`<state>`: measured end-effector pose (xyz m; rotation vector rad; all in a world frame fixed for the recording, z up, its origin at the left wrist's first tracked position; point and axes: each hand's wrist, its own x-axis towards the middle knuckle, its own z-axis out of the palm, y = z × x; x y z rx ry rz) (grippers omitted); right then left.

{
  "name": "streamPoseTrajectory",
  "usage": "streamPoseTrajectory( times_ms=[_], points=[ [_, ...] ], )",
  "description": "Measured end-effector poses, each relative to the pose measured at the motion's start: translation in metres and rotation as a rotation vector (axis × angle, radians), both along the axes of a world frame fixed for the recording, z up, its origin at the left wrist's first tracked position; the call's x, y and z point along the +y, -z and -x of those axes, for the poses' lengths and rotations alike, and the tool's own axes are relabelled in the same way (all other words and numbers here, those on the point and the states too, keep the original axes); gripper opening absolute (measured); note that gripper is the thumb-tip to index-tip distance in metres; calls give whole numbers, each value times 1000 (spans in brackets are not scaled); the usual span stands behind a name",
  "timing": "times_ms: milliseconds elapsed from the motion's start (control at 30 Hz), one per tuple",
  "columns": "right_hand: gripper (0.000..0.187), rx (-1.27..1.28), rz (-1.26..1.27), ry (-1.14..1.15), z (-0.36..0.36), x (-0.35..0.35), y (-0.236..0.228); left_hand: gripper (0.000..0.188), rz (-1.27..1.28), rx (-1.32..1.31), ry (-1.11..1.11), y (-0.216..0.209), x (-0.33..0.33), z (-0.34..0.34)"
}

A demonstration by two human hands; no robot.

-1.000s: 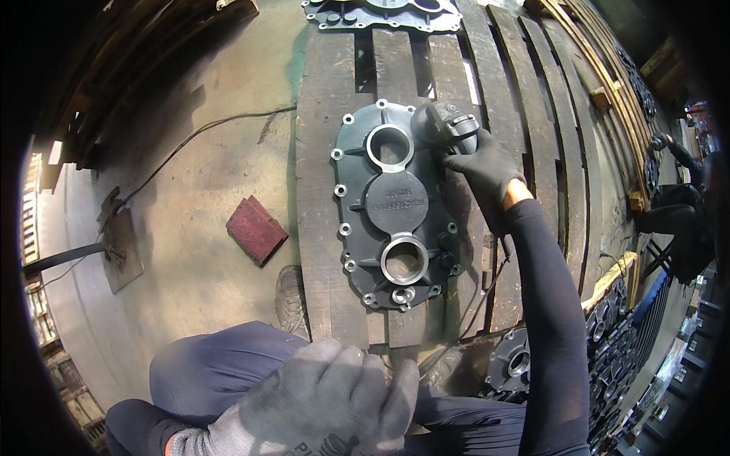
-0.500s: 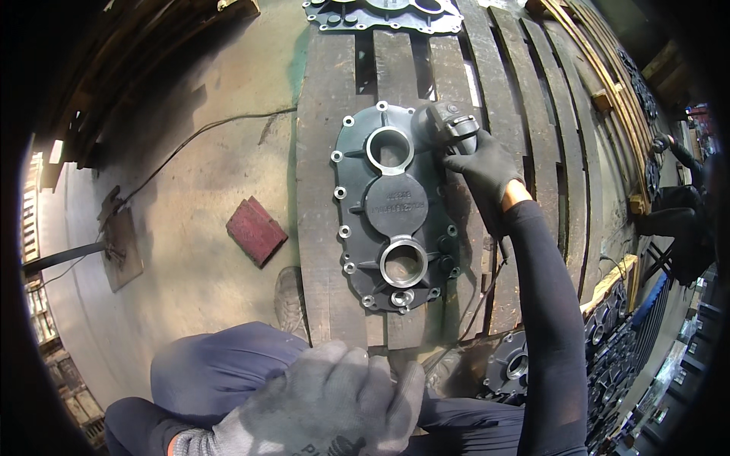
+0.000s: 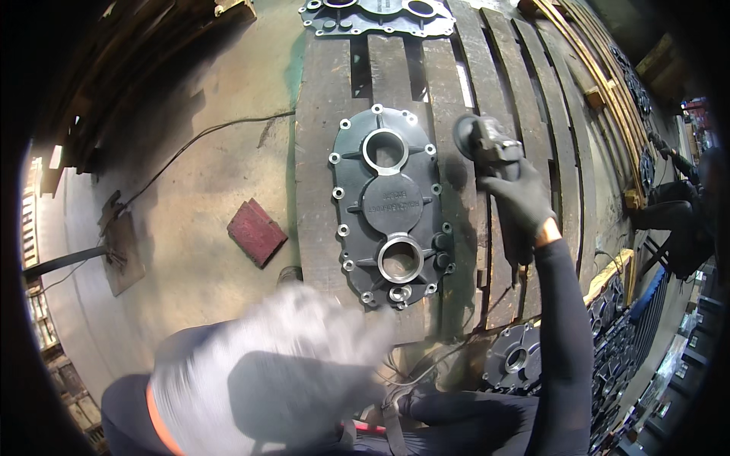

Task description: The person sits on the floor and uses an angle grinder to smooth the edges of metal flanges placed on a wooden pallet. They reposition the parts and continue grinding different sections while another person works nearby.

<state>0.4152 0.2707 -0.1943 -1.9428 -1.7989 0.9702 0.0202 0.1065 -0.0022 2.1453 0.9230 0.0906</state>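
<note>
Workshop floor of stained concrete (image 3: 220, 175), seen from above, with a slatted wooden bench (image 3: 319, 152) running up the middle and a dark cable (image 3: 198, 140) trailing across the floor to its left. On the floor just left of the bench, a flat red block (image 3: 257, 232); further left, a brown plate (image 3: 122, 247) with a dark bar reaching it from the edge.

Flat on the bench slats, a dark grey cast housing cover (image 3: 389, 205), long and oval, ringed with bolt holes, with two round bores, one near the top and one near the bottom. At the far end of the bench, a second similar casting (image 3: 380, 17), partly cut off by the upper edge. Below right, beside the bench, stacked dark castings (image 3: 517, 357).

Right hand (image 3: 521, 201), in a dark glove with a long dark sleeve, clenched round the body of an angle grinder (image 3: 487, 144); disc end held just beside the upper right edge of the housing cover, apart from it or barely touching, hard to tell which.

Left hand (image 3: 281, 365), in a pale grey glove with an orange cuff, close to the camera and heavily blurred, low in the view and clear of the cover; fingers spread or curled cannot be told, nothing visibly held.
</note>
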Motion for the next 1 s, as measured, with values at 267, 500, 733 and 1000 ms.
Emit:
streamPoseTrajectory(
  times_ms=[267,500,733,1000],
  points=[
    [35,524,237,395,-37,-102,-99,43,-306,-57,-359,182,182,-16],
    [37,506,146,651,-58,-175,-115,68,-424,286,-119,273,241,-89],
    [37,496,194,571,-62,-173,-110,72,-586,321,-119,307,229,-85],
    [35,534,232,492,-40,-153,-94,68,-606,247,-83,301,224,-74]
  ],
)
